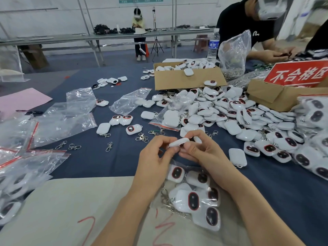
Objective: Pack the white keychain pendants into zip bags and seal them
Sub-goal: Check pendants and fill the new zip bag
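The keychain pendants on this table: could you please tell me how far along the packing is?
Done: a zip bag under the wrists already holds several pendants, though its seal is hidden. In hand: the left hand and right hand together hold one white pendant above it. Left: a large loose pile on the right and several empty zip bags on the left wait to be used.

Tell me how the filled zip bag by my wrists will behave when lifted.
The zip bag is thin crinkled film, so probably floppy. The pendants packed inside would likely make it sag and shift.
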The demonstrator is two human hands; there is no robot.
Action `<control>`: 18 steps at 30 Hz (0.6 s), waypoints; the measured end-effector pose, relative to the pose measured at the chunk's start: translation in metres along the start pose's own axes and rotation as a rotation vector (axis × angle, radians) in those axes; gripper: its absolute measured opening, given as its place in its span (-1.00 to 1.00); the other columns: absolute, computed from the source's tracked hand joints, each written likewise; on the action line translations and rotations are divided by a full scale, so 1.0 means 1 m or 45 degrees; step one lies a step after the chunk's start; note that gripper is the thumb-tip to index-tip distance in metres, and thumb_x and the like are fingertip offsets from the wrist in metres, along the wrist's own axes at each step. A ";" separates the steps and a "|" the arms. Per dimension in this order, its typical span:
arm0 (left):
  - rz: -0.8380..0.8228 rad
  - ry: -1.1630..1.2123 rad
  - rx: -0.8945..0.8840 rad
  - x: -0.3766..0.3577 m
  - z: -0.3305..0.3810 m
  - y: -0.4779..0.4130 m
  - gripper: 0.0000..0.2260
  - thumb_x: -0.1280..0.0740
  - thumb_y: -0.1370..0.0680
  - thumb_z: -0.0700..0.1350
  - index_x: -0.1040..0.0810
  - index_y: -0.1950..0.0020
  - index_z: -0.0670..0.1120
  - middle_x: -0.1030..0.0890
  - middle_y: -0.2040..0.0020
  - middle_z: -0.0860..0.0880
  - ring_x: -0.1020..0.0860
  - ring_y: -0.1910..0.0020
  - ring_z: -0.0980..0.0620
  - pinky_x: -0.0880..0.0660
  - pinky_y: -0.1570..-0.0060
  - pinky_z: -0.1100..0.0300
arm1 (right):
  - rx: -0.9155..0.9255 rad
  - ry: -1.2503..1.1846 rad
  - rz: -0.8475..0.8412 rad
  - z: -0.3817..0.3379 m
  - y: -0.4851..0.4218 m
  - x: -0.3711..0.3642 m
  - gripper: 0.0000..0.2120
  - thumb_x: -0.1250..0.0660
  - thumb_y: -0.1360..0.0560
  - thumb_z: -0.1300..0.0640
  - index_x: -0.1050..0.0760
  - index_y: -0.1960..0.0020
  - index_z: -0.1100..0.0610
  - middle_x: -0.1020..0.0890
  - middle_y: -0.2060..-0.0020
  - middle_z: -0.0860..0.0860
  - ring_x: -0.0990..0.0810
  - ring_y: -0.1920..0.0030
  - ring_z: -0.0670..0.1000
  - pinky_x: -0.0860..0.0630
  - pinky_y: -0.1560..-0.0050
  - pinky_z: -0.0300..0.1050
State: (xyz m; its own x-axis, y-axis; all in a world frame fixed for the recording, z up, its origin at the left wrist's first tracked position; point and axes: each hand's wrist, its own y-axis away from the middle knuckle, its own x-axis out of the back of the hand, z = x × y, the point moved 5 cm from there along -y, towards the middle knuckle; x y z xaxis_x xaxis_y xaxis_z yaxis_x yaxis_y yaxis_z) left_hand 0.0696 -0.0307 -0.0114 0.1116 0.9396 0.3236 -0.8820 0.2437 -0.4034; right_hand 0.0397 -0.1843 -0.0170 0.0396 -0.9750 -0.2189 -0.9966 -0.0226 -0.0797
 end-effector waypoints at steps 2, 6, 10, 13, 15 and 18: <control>0.012 -0.027 -0.054 0.001 0.002 0.000 -0.80 -0.44 -0.56 -0.23 -0.64 -0.02 0.09 -0.64 0.03 0.21 -0.60 0.00 0.20 -0.43 0.07 0.46 | -0.025 0.023 -0.028 -0.001 0.001 -0.001 -0.85 -0.44 -0.50 0.02 -0.57 -0.05 -0.01 -0.74 -0.03 0.12 -0.69 -0.14 0.08 -0.58 -0.11 -0.26; -0.114 0.026 0.006 -0.003 0.001 -0.001 -0.80 -0.47 -0.56 -0.06 -0.61 -0.17 0.11 -0.59 -0.11 0.21 -0.58 -0.11 0.19 -0.48 0.01 0.40 | -0.032 0.093 0.028 -0.003 0.004 0.002 -0.91 -0.44 -0.49 0.01 -0.60 0.03 -0.02 -0.74 0.03 0.13 -0.71 -0.08 0.14 -0.61 -0.10 -0.16; -0.123 0.079 0.033 -0.003 0.001 0.000 -0.81 -0.48 -0.54 -0.11 -0.66 -0.06 0.17 -0.58 -0.03 0.19 -0.60 -0.04 0.15 -0.49 0.00 0.34 | -0.042 -0.096 0.016 -0.004 0.004 -0.001 -0.96 -0.45 -0.42 0.06 -0.65 0.13 -0.02 -0.74 0.08 0.15 -0.73 -0.01 0.08 -0.62 0.01 -0.26; -0.075 0.135 0.033 -0.001 0.003 0.000 -0.78 -0.52 -0.49 -0.18 -0.70 -0.01 0.14 -0.61 0.02 0.14 -0.61 0.01 0.13 -0.51 0.01 0.31 | -0.032 -0.115 0.000 -0.004 0.004 -0.002 -0.98 -0.44 -0.42 0.08 -0.64 0.15 -0.01 -0.74 0.07 0.17 -0.73 -0.01 0.07 -0.63 -0.01 -0.24; -0.057 0.154 0.039 0.000 0.004 -0.001 -0.78 -0.53 -0.47 -0.22 -0.72 0.00 0.10 -0.62 0.03 0.14 -0.61 0.03 0.14 -0.51 0.01 0.33 | -0.032 -0.126 0.000 -0.004 0.004 -0.002 -0.98 -0.43 -0.42 0.10 -0.64 0.17 0.00 -0.73 0.04 0.19 -0.73 -0.03 0.10 -0.63 -0.01 -0.24; -0.055 0.163 0.038 0.002 0.006 -0.001 -0.75 -0.52 -0.47 -0.27 -0.71 0.02 0.10 -0.62 0.01 0.18 -0.61 0.01 0.18 -0.48 0.01 0.40 | -0.035 -0.140 -0.004 -0.002 0.003 -0.001 -0.96 -0.44 -0.42 0.13 -0.64 0.18 0.00 -0.73 0.01 0.19 -0.72 -0.07 0.12 -0.62 -0.03 -0.24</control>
State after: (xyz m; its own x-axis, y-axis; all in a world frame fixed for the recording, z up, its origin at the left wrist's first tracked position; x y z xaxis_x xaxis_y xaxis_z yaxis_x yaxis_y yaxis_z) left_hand 0.0681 -0.0309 -0.0056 0.2057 0.9517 0.2278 -0.8881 0.2793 -0.3651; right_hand 0.0360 -0.1835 -0.0150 0.0487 -0.9447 -0.3243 -0.9980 -0.0329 -0.0539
